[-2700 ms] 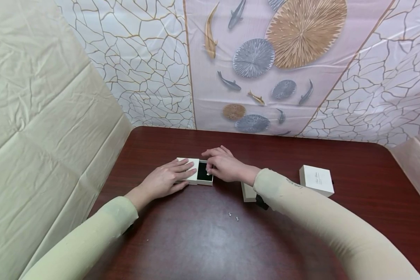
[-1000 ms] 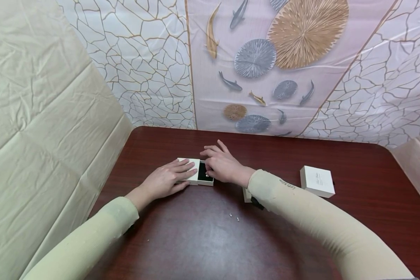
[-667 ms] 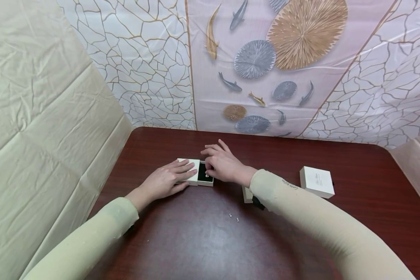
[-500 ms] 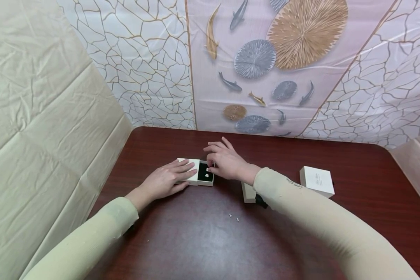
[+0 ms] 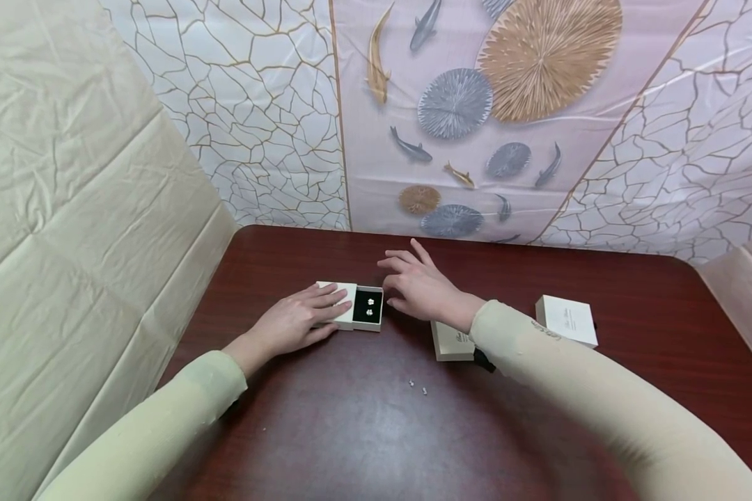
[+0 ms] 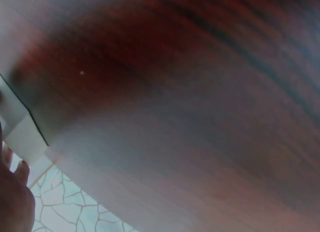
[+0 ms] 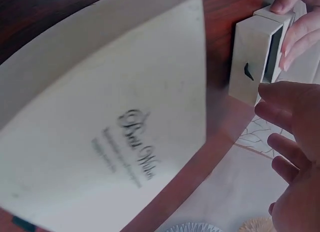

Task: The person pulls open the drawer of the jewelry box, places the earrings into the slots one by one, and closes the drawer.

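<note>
My left hand [image 5: 297, 319] lies with spread fingers on the white cover [image 5: 346, 324] of a small slide-out jewellery box. Its drawer [image 5: 368, 328] sticks out to the right, lined in black. Two small, shiny, flower-like studs [image 5: 370, 302] sit on the lining, one above the other. Just right of the drawer hovers my right hand [image 5: 423, 285], fingers loosely bent and nothing seen between them. From the right wrist, its thumb and fingertips [image 7: 272, 91] appear close to the drawer's front, which bears a dark pull tab [image 7: 248, 71]. The left wrist view catches only a hand's edge [image 6: 17, 197].
A cream box [image 5: 454, 346] with printed lettering lies partly under my right forearm, a black tab at its side. Farther right stands another white box [image 5: 567, 321]. Two tiny silvery pieces [image 5: 418, 387] lie on the dark red table [image 5: 326, 431]. A patterned cloth [image 5: 288, 139] hangs behind.
My right hand has drawn back from over the drawer toward the right, bringing both studs into sight. The left hand stays on the cover.
</note>
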`<state>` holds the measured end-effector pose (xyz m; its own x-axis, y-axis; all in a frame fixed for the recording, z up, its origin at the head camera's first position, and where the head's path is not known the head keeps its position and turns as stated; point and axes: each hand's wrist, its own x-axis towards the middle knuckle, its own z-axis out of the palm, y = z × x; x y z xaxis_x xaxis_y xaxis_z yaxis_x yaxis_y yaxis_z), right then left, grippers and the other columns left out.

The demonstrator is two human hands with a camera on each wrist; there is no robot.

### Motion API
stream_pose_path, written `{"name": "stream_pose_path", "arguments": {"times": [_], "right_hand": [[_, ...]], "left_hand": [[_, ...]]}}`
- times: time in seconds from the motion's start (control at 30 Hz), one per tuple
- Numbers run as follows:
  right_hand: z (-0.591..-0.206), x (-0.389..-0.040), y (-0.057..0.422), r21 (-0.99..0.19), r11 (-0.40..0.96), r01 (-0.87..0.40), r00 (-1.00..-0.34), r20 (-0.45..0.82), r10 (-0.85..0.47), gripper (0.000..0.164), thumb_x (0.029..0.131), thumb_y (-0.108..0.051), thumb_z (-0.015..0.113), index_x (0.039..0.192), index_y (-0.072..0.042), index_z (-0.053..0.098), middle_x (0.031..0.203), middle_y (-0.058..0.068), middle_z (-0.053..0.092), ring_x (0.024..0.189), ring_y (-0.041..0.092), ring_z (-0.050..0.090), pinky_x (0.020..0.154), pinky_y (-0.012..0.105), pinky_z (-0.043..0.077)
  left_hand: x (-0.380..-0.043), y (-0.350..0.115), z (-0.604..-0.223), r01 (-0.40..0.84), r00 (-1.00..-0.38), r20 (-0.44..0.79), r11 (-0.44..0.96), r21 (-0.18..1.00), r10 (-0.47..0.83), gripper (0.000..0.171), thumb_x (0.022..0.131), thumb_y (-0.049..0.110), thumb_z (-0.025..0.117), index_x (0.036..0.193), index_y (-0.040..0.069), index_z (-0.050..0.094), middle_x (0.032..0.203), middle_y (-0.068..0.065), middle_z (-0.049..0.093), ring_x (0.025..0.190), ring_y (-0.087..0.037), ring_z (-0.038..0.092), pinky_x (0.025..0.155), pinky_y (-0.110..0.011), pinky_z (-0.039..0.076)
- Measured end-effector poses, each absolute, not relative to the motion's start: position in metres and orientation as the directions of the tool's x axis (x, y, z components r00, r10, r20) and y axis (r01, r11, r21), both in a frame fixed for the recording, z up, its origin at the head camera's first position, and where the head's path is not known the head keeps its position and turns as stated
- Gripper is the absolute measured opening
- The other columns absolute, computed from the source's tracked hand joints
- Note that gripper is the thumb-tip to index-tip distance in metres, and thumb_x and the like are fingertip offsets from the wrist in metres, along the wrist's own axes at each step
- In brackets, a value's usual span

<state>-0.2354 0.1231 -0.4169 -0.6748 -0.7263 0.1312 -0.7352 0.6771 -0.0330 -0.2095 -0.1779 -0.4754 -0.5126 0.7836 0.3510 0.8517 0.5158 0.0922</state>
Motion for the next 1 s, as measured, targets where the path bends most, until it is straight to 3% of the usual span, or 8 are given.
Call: {"name": "stream_pose_path", "arguments": {"times": [0.6,1.0], "right_hand": [[-0.431,-0.23,0.126,0.016,0.653,-0.757,-0.647,0.117,-0.753,0.019,0.087,-0.029,0.089,0.101,-0.016,0.084,0.147,0.012,0.063,0.149,0.036,0.046,0.127,0.071,0.014],[-0.435,-0.23,0.118,0.007,0.656,-0.755,-0.651,0.107,-0.751,0.008,0.088,-0.023,0.087,0.088,-0.016,0.084,0.145,0.008,0.065,0.148,0.032,0.048,0.128,0.068,0.016]], "left_hand": [[-0.21,-0.178,-0.477,0.857,-0.503,0.359,0.507,0.09,0.786,0.051,0.096,0.02,0.079,0.144,0.008,0.069,0.148,-0.015,0.065,0.142,-0.035,0.058,0.117,-0.055,0.046],[-0.21,-0.178,-0.479,0.847,-0.522,0.339,0.524,0.093,0.783,0.049,0.099,0.021,0.077,0.146,0.011,0.068,0.15,-0.012,0.064,0.144,-0.032,0.057,0.119,-0.052,0.045]]}}
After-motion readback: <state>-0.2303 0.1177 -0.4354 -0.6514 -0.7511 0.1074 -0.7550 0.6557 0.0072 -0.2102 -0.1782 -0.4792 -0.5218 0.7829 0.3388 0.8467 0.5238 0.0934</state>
